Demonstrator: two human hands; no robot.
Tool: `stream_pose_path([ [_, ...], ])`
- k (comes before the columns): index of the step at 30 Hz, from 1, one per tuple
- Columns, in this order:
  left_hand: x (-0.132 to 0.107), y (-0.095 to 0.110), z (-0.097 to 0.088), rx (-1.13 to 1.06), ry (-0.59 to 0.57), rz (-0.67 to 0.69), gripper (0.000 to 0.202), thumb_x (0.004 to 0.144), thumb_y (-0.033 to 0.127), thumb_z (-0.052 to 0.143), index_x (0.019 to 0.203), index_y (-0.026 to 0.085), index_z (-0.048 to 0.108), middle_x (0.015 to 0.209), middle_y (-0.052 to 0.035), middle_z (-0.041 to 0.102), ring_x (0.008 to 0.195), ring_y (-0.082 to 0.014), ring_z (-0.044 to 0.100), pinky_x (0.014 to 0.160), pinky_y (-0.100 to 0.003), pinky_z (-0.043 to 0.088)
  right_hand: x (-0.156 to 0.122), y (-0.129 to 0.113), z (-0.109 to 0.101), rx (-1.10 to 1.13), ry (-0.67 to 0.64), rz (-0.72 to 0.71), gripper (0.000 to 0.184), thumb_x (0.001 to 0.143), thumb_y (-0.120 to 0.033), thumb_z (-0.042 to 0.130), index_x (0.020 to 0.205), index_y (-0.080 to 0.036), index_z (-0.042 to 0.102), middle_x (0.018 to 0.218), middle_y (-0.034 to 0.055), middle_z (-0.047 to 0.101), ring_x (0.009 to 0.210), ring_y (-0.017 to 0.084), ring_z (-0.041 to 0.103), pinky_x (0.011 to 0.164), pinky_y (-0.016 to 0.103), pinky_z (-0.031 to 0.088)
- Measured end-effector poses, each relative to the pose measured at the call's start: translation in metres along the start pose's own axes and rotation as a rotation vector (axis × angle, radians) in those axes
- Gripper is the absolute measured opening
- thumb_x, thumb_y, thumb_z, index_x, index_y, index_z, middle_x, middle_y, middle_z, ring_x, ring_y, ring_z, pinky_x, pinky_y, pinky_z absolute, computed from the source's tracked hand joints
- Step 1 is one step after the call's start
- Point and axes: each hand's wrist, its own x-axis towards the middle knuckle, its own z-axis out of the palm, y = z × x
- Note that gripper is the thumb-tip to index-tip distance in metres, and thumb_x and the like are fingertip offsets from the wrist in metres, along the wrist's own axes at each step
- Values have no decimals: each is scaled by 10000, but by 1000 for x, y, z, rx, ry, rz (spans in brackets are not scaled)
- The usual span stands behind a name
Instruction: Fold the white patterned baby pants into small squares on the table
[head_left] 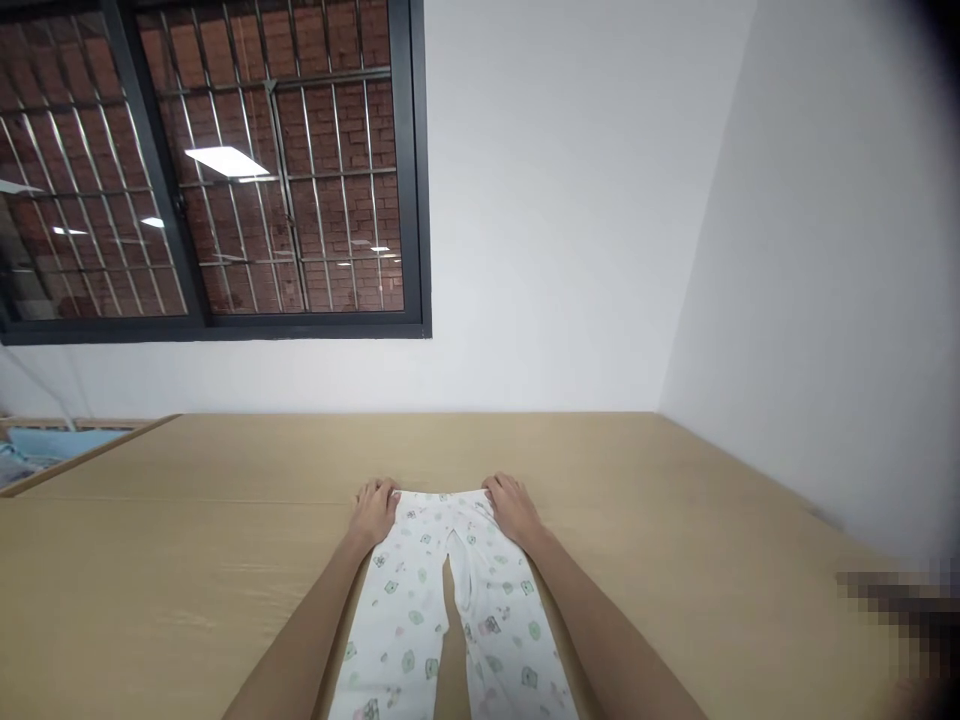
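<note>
Pants [442,610], white w/ small print, lie flat on tabletop [675,500], legs toward us. We see left hand [373,512] and right hand [511,510] pressed flat, fingers spread, on waistband corners. Window [210,170] beyond.

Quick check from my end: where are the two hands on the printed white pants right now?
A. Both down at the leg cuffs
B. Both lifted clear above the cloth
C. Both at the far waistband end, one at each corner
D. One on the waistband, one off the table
C: the left hand and the right hand each rest on a corner of the waistband end of the pants, which lie flat on the wooden table.
</note>
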Motion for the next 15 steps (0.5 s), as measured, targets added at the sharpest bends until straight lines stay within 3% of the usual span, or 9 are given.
stream_pose_path([
  [8,21,-4,9,-9,-31,-47,299,971,415,601,1147,175,631,1191,-75,632,1123,-244,598,993,-491,482,14,12,4,-25,-20,19,280,1025,-179,417,1095,-209,686,1124,102,651,1062,235,579,914,336,365],
  [15,22,1,8,-18,-44,-85,321,978,419,582,1195,185,617,1229,-79,615,1182,-264,564,1042,-526,432,16,16,9,-51,3,64,303,1048,-245,386,1147,-205,670,1154,112,640,1082,246,571,927,354,362],
])
